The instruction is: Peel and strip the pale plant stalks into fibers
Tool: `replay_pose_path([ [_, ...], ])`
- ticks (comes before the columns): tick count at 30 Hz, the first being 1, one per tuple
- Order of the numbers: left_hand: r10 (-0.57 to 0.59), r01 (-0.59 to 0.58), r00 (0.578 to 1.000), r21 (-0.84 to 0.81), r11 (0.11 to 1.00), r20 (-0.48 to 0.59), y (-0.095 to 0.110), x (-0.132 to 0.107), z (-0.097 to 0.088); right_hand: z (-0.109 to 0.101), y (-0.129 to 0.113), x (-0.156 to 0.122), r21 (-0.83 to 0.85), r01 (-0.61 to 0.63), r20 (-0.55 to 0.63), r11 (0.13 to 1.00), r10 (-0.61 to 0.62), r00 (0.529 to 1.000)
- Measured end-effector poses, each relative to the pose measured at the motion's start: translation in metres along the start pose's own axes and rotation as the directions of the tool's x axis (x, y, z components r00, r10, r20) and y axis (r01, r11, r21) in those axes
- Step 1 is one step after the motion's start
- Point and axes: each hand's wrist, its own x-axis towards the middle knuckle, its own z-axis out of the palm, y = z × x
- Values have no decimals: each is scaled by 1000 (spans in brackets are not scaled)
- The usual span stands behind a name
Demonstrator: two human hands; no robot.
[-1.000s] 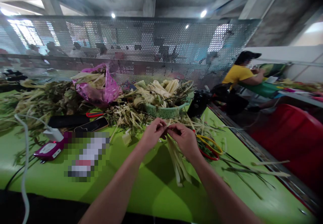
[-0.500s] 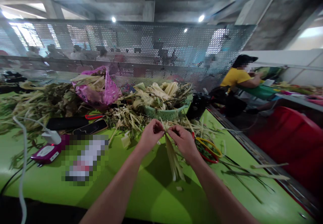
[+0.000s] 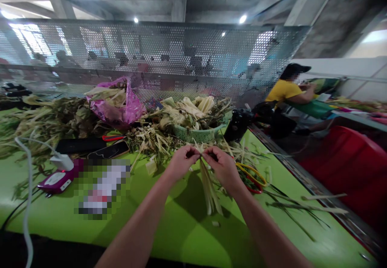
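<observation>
A bunch of pale corn husk strips (image 3: 208, 189) hangs down from my fingertips over the green table, its lower ends spread apart. My left hand (image 3: 183, 162) pinches the bunch at its top from the left. From the right, my right hand (image 3: 221, 167) pinches the same spot, the two thumbs almost meeting. Short frayed ends stick up above the fingers. Just beyond my hands stands a light green basket (image 3: 198, 134) heaped with dry husks (image 3: 193, 113). Scissors with red and yellow handles (image 3: 252, 175) lie beside my right wrist.
A pink plastic bag (image 3: 121, 106) of husks and a brown husk pile (image 3: 66, 119) lie back left. A phone (image 3: 109, 151), a purple power strip (image 3: 60, 179) and a white cable (image 3: 28, 195) are at left. A black container (image 3: 237, 126) stands right; a person in yellow (image 3: 282, 90) sits beyond.
My fingertips have drawn closer together at the top of the husk bunch, with my left hand turned slightly inward. The bunch hangs in nearly the same place.
</observation>
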Motion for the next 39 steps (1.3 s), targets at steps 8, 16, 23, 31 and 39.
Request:
replay_pose_path([
  [8,-151,177,975,-165,970,161,12,-4,-1,2,0,1,44,-38,-12,998,39,999],
  [16,-40,45,996,-66,997,84,1,-1,1,2,-6,1,173,-119,31,978,116,993],
  [23,21,-23,999,36,999,37,7,-3,2,3,-7,-1,253,-172,67,952,160,985],
  [31,-54,41,978,-69,997,-202,6,0,-5,-6,5,2,143,-139,-73,980,151,986],
  [39,-150,66,984,-578,813,-99,16,-7,-5,-1,5,3,385,-283,5,878,305,952],
])
